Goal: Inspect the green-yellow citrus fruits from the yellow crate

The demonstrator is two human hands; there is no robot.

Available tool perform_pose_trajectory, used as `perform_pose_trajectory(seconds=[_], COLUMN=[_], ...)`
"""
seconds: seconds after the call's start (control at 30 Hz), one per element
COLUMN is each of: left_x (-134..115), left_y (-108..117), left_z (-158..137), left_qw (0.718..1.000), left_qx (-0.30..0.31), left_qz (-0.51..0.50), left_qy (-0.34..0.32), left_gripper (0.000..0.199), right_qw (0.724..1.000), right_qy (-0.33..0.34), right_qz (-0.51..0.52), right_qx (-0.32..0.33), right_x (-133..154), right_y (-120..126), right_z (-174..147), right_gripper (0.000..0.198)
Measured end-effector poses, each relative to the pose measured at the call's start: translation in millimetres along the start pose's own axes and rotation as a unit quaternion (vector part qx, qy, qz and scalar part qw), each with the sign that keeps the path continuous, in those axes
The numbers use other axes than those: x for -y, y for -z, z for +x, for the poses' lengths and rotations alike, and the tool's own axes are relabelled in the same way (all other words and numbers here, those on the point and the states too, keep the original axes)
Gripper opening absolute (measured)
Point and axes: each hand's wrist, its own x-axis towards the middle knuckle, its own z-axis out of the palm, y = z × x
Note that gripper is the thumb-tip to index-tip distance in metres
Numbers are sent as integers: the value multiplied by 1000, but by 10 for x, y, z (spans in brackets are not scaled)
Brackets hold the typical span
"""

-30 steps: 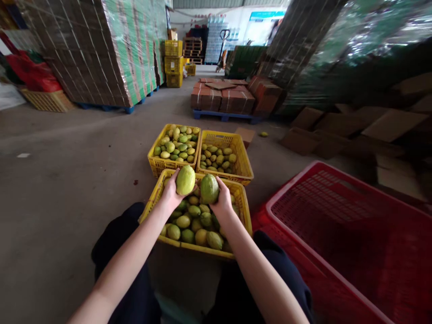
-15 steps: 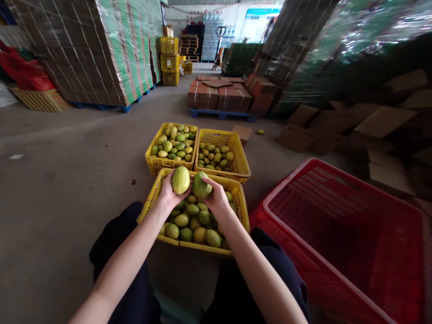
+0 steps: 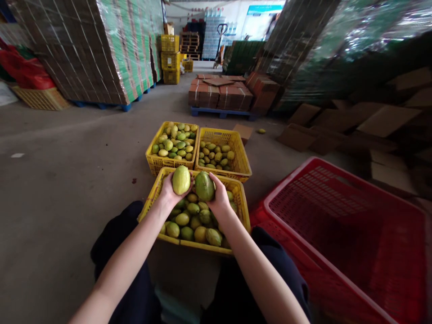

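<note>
My left hand (image 3: 169, 190) is closed around a yellow-green lemon (image 3: 181, 180), its fingers curled beneath the fruit. In my right hand (image 3: 219, 194) is a darker green lemon (image 3: 204, 186), gripped from its right side with the thumb near the top. Both fruits are held side by side, a small gap between them, above the near yellow crate (image 3: 242, 204). Inside that crate lie several green and yellow lemons (image 3: 182, 219), partly hidden by my hands and forearms.
Beyond stand two more yellow crates of lemons, a fuller left crate (image 3: 153, 161) and a right crate (image 3: 241, 155). A big red basket (image 3: 313, 202) is at my right. Flattened cartons (image 3: 299, 137) lie farther right. Bundled cardboard (image 3: 232, 96) rests on a blue pallet (image 3: 221, 113) ahead.
The green lemon in my right hand has turned, showing another side, and my right fingers have shifted around it. The left hand and its lemon have stayed almost still.
</note>
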Motion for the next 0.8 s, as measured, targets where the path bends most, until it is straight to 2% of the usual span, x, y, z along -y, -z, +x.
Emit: perform_pose_trajectory(seconds=[0.13, 0.37, 0.5, 0.63, 0.8], left_x=[14, 1, -7, -6, 10], left_y=[8, -42, 0, 53, 58], left_z=[15, -17, 18, 78, 65], left_qw=[999, 999, 998, 995, 983], left_qx=[18, 13, 19, 21, 41], left_qz=[-28, -37, -41, -31, 24], left_qy=[-16, -30, -41, -97, -178], left_gripper=[40, 46, 44, 39, 32], right_qw=[997, 998, 996, 988, 973], right_qy=[-52, 4, 42, 61, 85], right_qz=[38, 29, -12, -99, -195], right_qx=[-33, 52, 83, 101, 96], right_x=[34, 70, 90, 62, 34], right_y=[-35, -66, -111, -132, -81], right_z=[-32, -82, -187, -262, -256], right_gripper=[21, 29, 42, 60, 43])
